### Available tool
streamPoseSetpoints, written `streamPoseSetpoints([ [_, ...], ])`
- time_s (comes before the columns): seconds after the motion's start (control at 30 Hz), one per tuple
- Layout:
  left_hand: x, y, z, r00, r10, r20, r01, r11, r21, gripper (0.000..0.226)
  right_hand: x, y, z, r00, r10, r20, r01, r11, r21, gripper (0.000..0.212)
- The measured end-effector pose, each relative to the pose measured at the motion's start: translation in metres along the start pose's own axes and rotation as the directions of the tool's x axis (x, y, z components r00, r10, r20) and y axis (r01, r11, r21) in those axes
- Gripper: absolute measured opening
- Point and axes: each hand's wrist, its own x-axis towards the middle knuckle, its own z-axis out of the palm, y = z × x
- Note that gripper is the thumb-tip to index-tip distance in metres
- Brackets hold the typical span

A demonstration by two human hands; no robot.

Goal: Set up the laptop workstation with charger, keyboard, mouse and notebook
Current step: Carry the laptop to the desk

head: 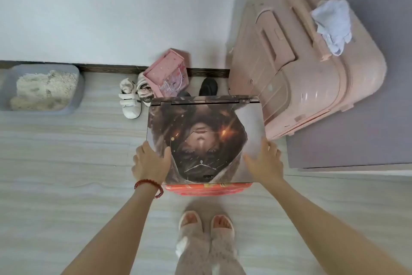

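Laptop [205, 138] closed; left hand [151, 163], right hand [263, 161] gripping side edges.

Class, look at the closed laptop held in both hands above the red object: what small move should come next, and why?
Probably carry the laptop to a work surface and set it down flat. The left hand and right hand grip its near corners, its lid is shut, and only a red object shows under its near edge. No charger, keyboard, mouse or notebook is in view yet.

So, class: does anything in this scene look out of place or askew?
A crumpled pale cloth lies on the pink suitcase, and the white shoes sit jumbled by the wall. The closed laptop looks intact.
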Motion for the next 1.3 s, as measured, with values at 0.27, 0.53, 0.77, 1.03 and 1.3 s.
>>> streamPoseSetpoints([
  [0.27, 0.068, 0.008, 0.036, 0.990, -0.109, 0.089, 0.114, 0.992, -0.056, 0.114, 0.063, 0.001, 0.027, 0.992, 0.112, 0.065, -0.121, 0.979, 0.162, 0.108],
  [0.53, 0.087, 0.003, 0.033, 0.975, -0.186, 0.122, 0.210, 0.950, -0.230, 0.109, 0.065, -0.004, 0.027, 0.982, 0.179, 0.059, -0.188, 0.945, 0.268, 0.108],
  [0.77, 0.078, -0.007, 0.030, 0.972, -0.214, 0.094, 0.231, 0.937, -0.262, 0.103, 0.054, -0.011, 0.019, 0.984, 0.170, 0.057, -0.179, 0.945, 0.273, 0.105],
  [1.03, -0.016, -0.062, -0.018, 0.907, -0.411, 0.093, 0.407, 0.796, -0.448, 0.100, -0.009, -0.048, -0.007, 0.994, 0.014, 0.110, -0.032, 0.987, 0.160, 0.098],
  [1.3, -0.130, -0.150, -0.112, 0.761, -0.645, 0.078, 0.569, 0.603, -0.560, 0.101, -0.116, -0.135, -0.023, 0.959, -0.199, 0.200, 0.188, 0.979, 0.074, 0.098],
])
